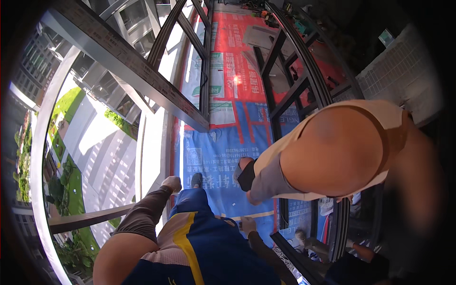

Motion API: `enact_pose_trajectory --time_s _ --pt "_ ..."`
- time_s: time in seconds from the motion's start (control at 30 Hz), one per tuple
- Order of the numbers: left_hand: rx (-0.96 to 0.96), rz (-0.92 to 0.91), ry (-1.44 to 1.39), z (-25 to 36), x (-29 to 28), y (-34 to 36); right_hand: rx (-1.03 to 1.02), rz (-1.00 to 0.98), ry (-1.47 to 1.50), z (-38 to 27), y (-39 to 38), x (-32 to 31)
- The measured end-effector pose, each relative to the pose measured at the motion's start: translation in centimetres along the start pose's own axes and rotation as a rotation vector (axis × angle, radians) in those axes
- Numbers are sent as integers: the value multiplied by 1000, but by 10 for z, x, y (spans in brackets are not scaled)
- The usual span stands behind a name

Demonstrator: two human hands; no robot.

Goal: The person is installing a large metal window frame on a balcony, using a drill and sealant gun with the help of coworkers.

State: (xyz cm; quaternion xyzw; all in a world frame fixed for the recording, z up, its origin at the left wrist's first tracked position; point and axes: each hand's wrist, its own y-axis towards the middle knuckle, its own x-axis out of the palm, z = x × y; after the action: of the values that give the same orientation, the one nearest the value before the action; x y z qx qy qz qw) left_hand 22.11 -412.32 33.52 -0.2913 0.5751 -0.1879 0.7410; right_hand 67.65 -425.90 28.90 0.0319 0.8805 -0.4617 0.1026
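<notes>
My left hand (pixel 172 184), in a grey-looking covering, is closed on the inner edge of the metal window frame (pixel 167 171) at my left. My right hand (pixel 248 225) hangs beside my leg with loosely parted fingers and nothing visible in it, above the blue printed floor sheeting (pixel 209 147). Close on my right, a co-worker (pixel 332 152) in a beige top fills much of the view, beside dark glazed frames (pixel 285 237). My shoe (pixel 197 179) stands on the sheeting.
A long metal beam (pixel 109 61) slants across the upper left, outside which lie a path and lawn far below. Red sheeting (pixel 228 33) continues ahead between dark frames (pixel 304 66). Clutter (pixel 261 16) lies at the far end. A pale tiled surface (pixel 384 71) is at upper right.
</notes>
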Motion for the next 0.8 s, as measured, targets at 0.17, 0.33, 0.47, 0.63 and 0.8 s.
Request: enact_pose_trajectory --time_s 0.17,0.33,0.47,0.63,0.8 --pt "-20 250 -316 -29 -99 87 -27 -168 -28 -230 69 118" --pt "139 434 -405 -26 -230 203 -461 -18 -4 -387 141 150" --pt "0 588 -414 -28 -312 295 -557 107 7 -481 166 103" --pt "-370 448 -558 -22 -354 348 -258 224 354 -528 219 18" --pt "-480 456 -548 -25 -334 353 -113 241 149 -604 327 -34"
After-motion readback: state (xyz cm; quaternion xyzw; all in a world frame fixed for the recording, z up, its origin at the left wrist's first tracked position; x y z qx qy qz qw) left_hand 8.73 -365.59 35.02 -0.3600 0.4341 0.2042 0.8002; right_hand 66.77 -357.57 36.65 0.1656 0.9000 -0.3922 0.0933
